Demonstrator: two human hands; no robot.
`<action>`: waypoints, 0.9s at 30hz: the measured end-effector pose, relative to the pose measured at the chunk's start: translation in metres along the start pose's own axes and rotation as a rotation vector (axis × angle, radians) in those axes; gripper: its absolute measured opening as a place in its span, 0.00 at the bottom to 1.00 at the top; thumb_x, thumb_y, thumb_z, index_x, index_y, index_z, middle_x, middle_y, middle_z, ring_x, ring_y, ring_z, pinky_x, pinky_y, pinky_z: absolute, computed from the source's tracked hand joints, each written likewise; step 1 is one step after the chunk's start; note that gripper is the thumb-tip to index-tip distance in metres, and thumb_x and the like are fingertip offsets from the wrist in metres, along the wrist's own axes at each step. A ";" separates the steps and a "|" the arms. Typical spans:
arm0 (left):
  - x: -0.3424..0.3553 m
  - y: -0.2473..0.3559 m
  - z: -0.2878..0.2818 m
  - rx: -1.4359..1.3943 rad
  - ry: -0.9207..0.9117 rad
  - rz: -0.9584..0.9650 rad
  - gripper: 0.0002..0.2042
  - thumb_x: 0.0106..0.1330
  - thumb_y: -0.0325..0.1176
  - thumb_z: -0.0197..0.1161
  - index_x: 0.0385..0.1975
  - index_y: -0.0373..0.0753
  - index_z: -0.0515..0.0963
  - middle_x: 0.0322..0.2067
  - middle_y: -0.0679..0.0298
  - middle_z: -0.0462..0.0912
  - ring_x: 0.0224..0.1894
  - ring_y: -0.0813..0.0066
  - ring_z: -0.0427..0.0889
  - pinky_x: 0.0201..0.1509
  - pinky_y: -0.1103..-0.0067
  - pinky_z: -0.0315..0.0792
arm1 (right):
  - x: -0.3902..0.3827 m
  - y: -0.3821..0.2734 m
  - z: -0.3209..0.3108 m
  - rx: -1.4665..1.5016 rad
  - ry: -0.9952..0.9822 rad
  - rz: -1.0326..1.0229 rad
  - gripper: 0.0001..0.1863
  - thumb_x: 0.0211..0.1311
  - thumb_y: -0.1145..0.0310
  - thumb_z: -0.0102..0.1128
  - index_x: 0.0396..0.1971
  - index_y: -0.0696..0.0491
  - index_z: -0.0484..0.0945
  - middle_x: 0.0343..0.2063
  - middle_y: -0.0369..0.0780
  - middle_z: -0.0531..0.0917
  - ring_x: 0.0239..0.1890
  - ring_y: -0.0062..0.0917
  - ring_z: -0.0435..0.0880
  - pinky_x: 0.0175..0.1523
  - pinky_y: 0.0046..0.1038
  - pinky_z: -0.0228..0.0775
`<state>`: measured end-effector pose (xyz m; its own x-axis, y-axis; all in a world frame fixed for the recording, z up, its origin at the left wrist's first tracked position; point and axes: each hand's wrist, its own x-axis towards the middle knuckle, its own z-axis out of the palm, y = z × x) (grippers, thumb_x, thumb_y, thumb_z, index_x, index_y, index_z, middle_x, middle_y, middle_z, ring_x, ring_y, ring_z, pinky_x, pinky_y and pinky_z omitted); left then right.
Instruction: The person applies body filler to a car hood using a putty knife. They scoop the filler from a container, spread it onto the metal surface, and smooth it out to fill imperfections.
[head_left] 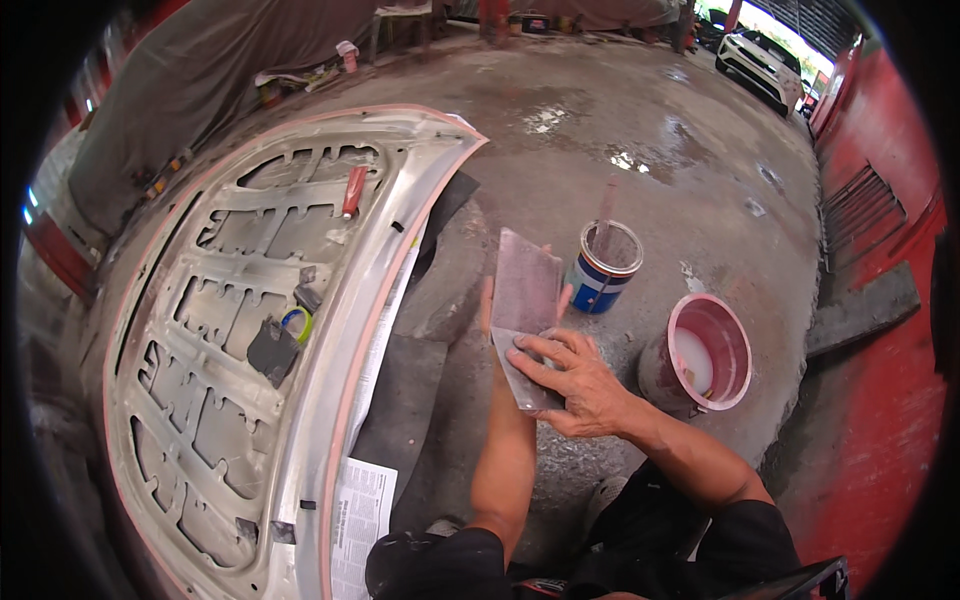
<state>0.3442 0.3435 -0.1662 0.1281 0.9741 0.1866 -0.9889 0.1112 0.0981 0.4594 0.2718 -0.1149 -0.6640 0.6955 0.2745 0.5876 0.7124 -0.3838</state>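
You hold the grey sheet (pixel 527 280) above the floor (pixel 720 240), between the metal panel (pixel 335 335) and the blue can (pixel 600 288) — left hand (pixel 566 297) gripping it from behind, right hand (pixel 585 385) clasping its lower end with bent fingers. Creased across, it seems partly folded — flattening looks undone.

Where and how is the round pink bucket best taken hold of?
Likely by opposite sides of the rim of the round pink bucket, from above, kept level: its mouth is open, with pale liquid inside. The right hand is nearest its left side, but first needs freeing from the flat grey piece.
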 end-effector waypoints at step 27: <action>0.019 -0.044 -0.017 0.476 0.046 0.018 0.18 0.72 0.42 0.49 0.50 0.34 0.75 0.43 0.68 0.79 0.42 0.83 0.75 0.47 0.83 0.70 | 0.010 0.037 0.020 -0.001 0.457 0.154 0.28 0.72 0.63 0.40 0.66 0.62 0.57 0.62 0.51 0.66 0.66 0.43 0.64 0.70 0.39 0.50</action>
<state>0.3891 0.3604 -0.1836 0.0967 0.9840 0.1499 -0.8454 0.0017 0.5342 0.4648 0.3032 -0.1441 -0.2981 0.7626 0.5741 0.6638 0.5978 -0.4494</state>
